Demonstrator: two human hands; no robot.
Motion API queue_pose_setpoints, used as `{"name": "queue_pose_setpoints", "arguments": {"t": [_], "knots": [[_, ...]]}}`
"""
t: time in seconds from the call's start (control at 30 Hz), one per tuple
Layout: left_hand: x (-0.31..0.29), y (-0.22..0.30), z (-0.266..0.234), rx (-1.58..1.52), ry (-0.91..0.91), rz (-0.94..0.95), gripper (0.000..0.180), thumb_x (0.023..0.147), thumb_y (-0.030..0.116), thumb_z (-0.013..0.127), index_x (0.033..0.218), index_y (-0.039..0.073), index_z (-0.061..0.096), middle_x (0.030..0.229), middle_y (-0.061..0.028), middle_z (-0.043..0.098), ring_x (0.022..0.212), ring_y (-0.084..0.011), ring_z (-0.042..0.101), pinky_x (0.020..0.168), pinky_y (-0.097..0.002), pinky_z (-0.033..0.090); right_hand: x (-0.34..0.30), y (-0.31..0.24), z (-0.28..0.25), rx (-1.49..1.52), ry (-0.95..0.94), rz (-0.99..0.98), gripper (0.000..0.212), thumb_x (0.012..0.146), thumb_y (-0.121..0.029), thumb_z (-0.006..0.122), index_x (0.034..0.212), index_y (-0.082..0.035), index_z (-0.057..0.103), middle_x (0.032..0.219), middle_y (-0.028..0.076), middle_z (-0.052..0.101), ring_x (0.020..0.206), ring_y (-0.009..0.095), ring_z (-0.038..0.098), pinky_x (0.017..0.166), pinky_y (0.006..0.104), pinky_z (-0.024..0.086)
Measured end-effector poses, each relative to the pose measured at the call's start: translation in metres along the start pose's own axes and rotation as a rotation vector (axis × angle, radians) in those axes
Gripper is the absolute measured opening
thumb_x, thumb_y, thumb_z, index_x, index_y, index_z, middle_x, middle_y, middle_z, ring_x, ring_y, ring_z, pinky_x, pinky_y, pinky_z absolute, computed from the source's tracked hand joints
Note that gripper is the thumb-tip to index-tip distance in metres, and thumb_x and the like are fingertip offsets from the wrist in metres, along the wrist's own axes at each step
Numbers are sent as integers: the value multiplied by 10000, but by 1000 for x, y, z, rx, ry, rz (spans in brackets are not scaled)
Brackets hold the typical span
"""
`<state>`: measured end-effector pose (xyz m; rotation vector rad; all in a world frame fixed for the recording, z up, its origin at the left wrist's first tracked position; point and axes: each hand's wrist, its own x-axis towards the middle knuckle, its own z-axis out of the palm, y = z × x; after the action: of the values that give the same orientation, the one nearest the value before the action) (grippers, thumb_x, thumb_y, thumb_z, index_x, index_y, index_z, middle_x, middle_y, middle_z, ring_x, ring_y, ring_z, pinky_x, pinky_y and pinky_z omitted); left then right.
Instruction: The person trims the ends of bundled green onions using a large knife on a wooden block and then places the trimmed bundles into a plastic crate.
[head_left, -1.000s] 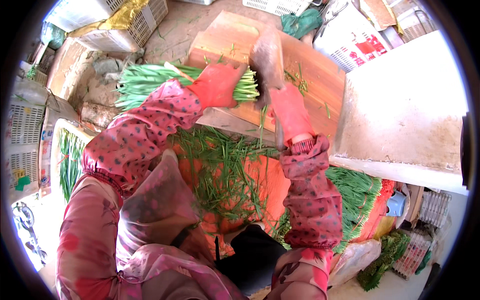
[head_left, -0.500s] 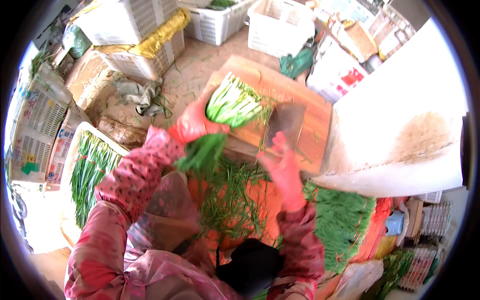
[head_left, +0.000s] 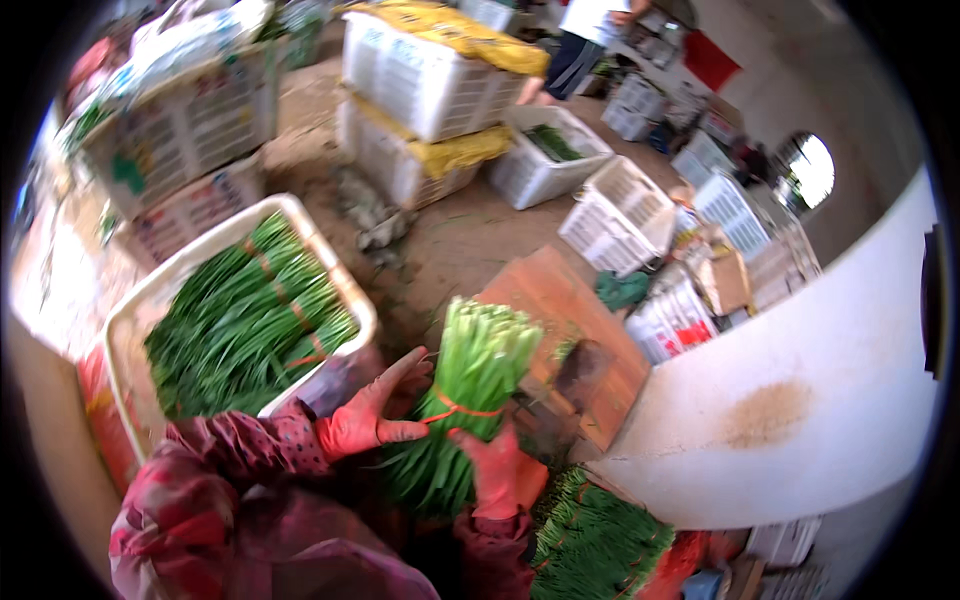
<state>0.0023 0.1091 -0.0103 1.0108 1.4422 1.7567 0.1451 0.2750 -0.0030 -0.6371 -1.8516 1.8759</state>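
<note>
A tied bundle of green chives (head_left: 470, 385) with pale cut ends stands upright in the middle, held by an orange band. My left hand (head_left: 372, 418), in a red glove, grips the bundle's left side at the band. From below, my right hand (head_left: 495, 465), also in a red glove, holds the bundle's lower part. Behind the bundle lies a brown wooden cutting board (head_left: 560, 315) with a cleaver (head_left: 583, 368) resting on it.
A white crate (head_left: 120, 320) full of bundled chives sits at my left. Loose chives (head_left: 600, 540) lie piled at lower right beside a white wall (head_left: 820, 400). White crates (head_left: 430, 80) and baskets (head_left: 625, 210) stand on the dirt floor beyond. A person stands at the far top.
The view has swung upward and left. The chive bundle has been lifted off the cutting board and stood upright, and my right hand has left the cleaver and taken the bundle.
</note>
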Motion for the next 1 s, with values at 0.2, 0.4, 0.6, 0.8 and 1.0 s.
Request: {"name": "queue_pose_setpoints", "arguments": {"t": [0.2, 0.4, 0.6, 0.8, 1.0], "knots": [[-144, -12, -86, 819, 272, 62, 463, 857, 239, 661, 1258, 22, 580, 1077, -196, 654, 1010, -383, 616, 910, -466, 494, 5, -35, 16, -144, -177, -1, 699, 707, -83, 801, 1336, 15, 513, 1216, 76, 612, 1060, 211, 584, 956, 347, 462], [-268, -14, -115, 958, 451, -12, 218, 773, 123, 645, 957, 8, 643, 845, -171, 643, 838, -380, 616, 750, -481, 503, 58, -72, 89, -597, -562, 19, 730, 696, -72, 795, 1352, 31, 491, 1195, 90, 627, 1075, 188, 582, 970, 338, 461], [-306, -60, -195, 1373, 471, -670, 417, 655, 238, 749, 985, 17, 619, 978, -147, 651, 975, -344, 622, 882, -447, 495, 101, -88, 226, -927, -945, -359, 771, 664, -97, 787, 1371, -9, 492, 1153, 193, 650, 1045, 341, 641, 911, 396, 496], [-320, -125, -234, 1224, 165, -1023, 640, 580, 381, 812, 1056, 6, 606, 1027, -186, 667, 981, -345, 661, 844, -447, 520, 98, -58, 356, -984, -1104, -783, 865, 657, -195, 818, 1429, -52, 456, 1169, 226, 640, 1078, 407, 615, 913, 452, 493], [-324, -121, -243, 1039, 216, -980, 563, 586, 284, 788, 1038, 5, 604, 965, -200, 670, 909, -381, 670, 776, -459, 546, 100, -58, 384, -978, -1141, -565, 870, 651, -189, 819, 1436, -65, 465, 1216, 229, 629, 1126, 378, 613, 963, 423, 488]]}}
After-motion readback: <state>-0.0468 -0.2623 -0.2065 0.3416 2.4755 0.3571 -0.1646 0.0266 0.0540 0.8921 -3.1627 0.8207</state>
